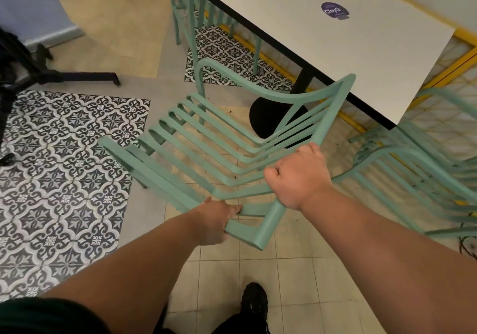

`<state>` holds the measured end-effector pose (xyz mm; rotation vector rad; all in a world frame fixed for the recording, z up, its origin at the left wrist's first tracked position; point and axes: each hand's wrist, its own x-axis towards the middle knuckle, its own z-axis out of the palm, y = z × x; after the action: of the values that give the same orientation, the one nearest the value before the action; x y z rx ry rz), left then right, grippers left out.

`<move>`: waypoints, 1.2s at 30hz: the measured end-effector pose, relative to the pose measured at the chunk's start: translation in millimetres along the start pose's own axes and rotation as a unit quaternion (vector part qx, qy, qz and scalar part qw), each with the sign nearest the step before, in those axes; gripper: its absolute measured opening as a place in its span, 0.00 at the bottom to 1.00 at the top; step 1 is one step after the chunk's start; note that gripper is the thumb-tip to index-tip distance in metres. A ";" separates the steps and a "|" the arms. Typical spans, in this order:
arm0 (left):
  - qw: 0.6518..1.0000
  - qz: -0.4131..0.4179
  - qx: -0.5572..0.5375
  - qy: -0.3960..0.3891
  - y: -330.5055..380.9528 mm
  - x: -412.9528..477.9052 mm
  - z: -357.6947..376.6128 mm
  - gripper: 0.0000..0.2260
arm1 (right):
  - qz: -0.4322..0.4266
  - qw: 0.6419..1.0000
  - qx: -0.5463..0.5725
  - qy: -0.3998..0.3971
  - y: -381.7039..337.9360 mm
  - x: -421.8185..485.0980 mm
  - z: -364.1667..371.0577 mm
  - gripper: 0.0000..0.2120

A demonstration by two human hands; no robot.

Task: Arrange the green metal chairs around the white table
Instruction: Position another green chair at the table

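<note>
Currently both my hands hold one green chair [149,168], tilted, beside the near edge of the white table [335,57]. My right hand [296,176] is fisted round a side rail; my left hand [214,222] curls round the end bar. I judge: level it, keep legs off the black pedestal [260,113], slide in square. Floor is patterned tile [64,178] and plain beige. Far chair [191,11] and right chair [397,150] flank the table.
</note>
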<state>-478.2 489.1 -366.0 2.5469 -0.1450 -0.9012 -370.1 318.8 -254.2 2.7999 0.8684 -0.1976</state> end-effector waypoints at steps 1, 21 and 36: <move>1.000 0.004 0.007 -0.004 -3.0 -2.4 -2.1 0.34 | 0.004 1.000 -0.001 -0.002 -3.5 -1.3 0.2 0.34; 0.999 0.006 0.029 -0.033 -40.8 -22.0 -22.7 0.34 | 0.049 0.997 0.036 -0.041 -45.7 -4.7 -11.6 0.26; 0.970 -0.119 -0.209 0.022 33.7 -69.8 -73.6 0.17 | 0.011 0.975 0.156 -0.155 -24.4 0.5 -24.3 0.13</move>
<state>-485.7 502.0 -260.1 2.2134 0.3383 -0.8533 -382.0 344.4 -234.4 2.9381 0.7883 -0.8081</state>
